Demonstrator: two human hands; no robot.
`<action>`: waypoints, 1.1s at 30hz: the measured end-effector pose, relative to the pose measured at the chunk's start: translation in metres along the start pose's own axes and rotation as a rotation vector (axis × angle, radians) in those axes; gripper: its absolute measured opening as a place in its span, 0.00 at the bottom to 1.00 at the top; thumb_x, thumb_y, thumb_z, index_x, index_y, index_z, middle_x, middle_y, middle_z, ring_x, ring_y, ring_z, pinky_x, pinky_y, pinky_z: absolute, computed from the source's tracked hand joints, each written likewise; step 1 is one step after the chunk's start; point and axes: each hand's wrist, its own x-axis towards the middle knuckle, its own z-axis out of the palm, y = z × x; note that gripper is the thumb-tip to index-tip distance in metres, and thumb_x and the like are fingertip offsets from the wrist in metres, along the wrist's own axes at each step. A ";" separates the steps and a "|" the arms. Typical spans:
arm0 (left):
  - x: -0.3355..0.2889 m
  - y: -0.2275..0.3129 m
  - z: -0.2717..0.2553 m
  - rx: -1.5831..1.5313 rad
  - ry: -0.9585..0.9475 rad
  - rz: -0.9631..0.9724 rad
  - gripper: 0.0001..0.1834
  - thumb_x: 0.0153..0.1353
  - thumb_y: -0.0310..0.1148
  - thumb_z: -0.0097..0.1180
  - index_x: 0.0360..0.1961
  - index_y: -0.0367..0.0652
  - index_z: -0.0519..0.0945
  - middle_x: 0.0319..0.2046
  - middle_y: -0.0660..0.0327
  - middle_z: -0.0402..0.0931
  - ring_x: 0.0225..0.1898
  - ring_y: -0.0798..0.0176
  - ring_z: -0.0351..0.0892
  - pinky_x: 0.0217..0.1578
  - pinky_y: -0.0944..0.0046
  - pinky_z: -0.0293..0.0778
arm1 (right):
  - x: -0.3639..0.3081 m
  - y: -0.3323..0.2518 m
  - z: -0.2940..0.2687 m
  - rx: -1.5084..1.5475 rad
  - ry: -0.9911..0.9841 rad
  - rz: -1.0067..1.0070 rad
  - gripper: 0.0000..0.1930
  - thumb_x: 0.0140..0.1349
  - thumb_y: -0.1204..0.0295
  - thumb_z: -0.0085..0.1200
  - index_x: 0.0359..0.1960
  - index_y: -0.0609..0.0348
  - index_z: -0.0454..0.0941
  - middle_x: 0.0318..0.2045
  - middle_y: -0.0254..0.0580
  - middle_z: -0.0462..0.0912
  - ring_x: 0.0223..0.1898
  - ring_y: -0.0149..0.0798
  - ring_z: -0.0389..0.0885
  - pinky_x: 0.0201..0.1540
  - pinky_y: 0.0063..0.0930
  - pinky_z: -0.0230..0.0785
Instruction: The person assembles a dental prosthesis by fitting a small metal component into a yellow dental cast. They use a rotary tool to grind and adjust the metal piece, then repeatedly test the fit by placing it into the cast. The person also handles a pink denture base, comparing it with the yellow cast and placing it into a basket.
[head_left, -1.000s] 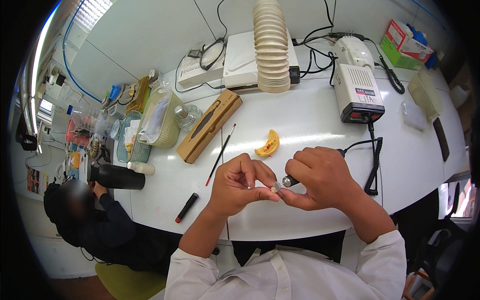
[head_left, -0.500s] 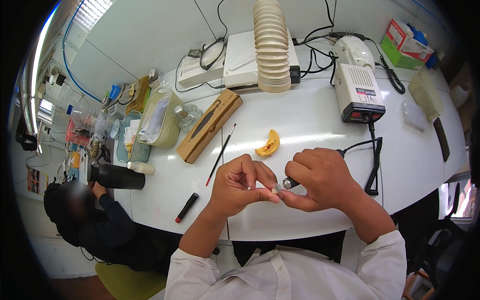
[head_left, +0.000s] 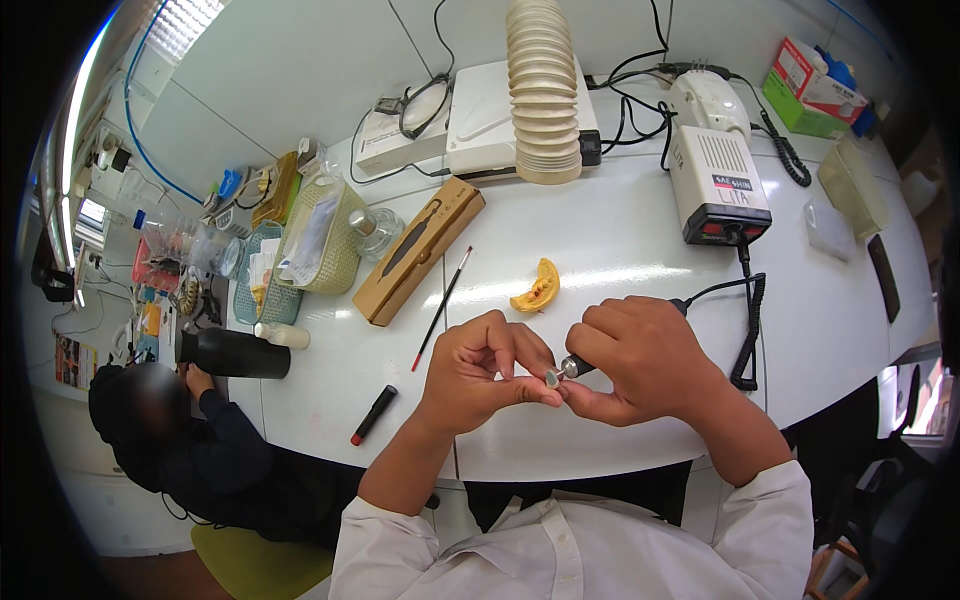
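Observation:
My left hand [head_left: 478,372] is closed in a pinch, thumb and fingertips together on a tiny pale piece that the fingers mostly hide. Wrapped round a dark rotary handpiece [head_left: 577,367] is my right hand [head_left: 648,358]. A small grey-green grinding tip [head_left: 552,379] on the handpiece's metal shank meets my left fingertips. The two hands are close together above the front of the table, thumbs almost touching. Just beyond them lies a yellow, curved dental cast [head_left: 538,287] with small red marks. To the left rests a thin brush [head_left: 442,308] with a red end.
A ribbed suction hose [head_left: 545,95] stands at the back. The handpiece's coiled cord [head_left: 752,335] leads to a white control box [head_left: 715,185]. Leftward are a cardboard box [head_left: 420,252], a black-red marker [head_left: 374,415], baskets [head_left: 322,235] and a black bottle [head_left: 235,354] beside a seated person.
The handpiece and its grinding tip have turned or shifted very slightly at my left fingertips. Both hands stay in nearly the same place.

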 end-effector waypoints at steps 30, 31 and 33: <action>0.000 -0.001 -0.001 0.073 0.001 0.029 0.25 0.45 0.20 0.76 0.22 0.48 0.66 0.28 0.54 0.83 0.37 0.63 0.83 0.38 0.65 0.80 | 0.000 -0.002 -0.003 -0.038 -0.033 0.036 0.17 0.54 0.55 0.62 0.22 0.52 0.72 0.18 0.34 0.69 0.21 0.38 0.74 0.25 0.32 0.65; 0.000 -0.001 -0.001 0.075 0.001 0.030 0.25 0.45 0.20 0.76 0.22 0.48 0.66 0.28 0.54 0.83 0.37 0.63 0.83 0.38 0.65 0.80 | -0.001 -0.002 -0.003 -0.035 -0.038 0.037 0.17 0.54 0.55 0.62 0.22 0.52 0.72 0.18 0.34 0.69 0.21 0.38 0.74 0.25 0.32 0.65; 0.000 -0.001 -0.001 0.073 0.002 0.026 0.25 0.45 0.20 0.76 0.22 0.48 0.65 0.28 0.54 0.83 0.37 0.63 0.83 0.38 0.64 0.80 | -0.001 -0.002 -0.002 -0.026 -0.049 0.040 0.17 0.54 0.55 0.62 0.23 0.52 0.72 0.18 0.34 0.70 0.21 0.38 0.74 0.25 0.32 0.65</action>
